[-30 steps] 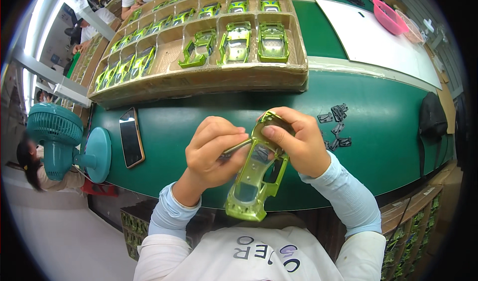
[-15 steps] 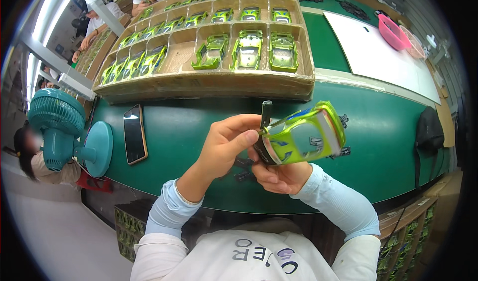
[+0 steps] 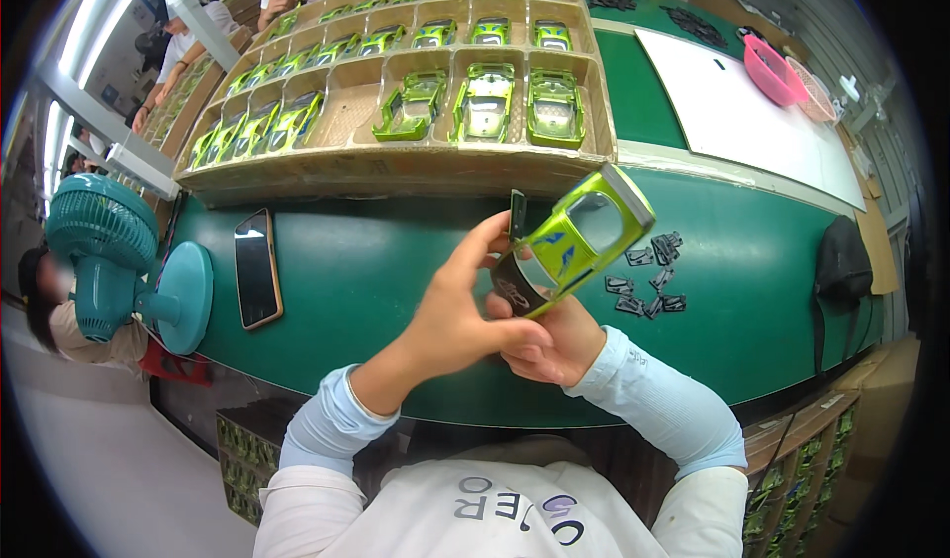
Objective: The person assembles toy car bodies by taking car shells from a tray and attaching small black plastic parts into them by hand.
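Two hands: the left hand (image 3: 450,311) and the right hand (image 3: 566,340) meet around the near end of one green car shell (image 3: 564,249), which they hold above the desk (image 3: 346,296).
Car shell: its long axis slants from a dark near-left end to a far-right end that juts out beyond all the fingers.
Right grip: nearer the shell's underside, fingers folded about the dark end from below, though part of it is hidden from me.
Left grip: thumb and forefinger spread in a wide curve at the shell's left, the forefinger beside a narrow dark piece (image 3: 518,214) standing upright; I cannot tell whether it clamps either one.
Black parts (image 3: 666,249): loose on the desk, right of the shell.
Tray (image 3: 396,169): on the far side, with similar green shells (image 3: 485,103) in its compartments.
Left side: phone (image 3: 258,276), then a teal fan (image 3: 104,222).
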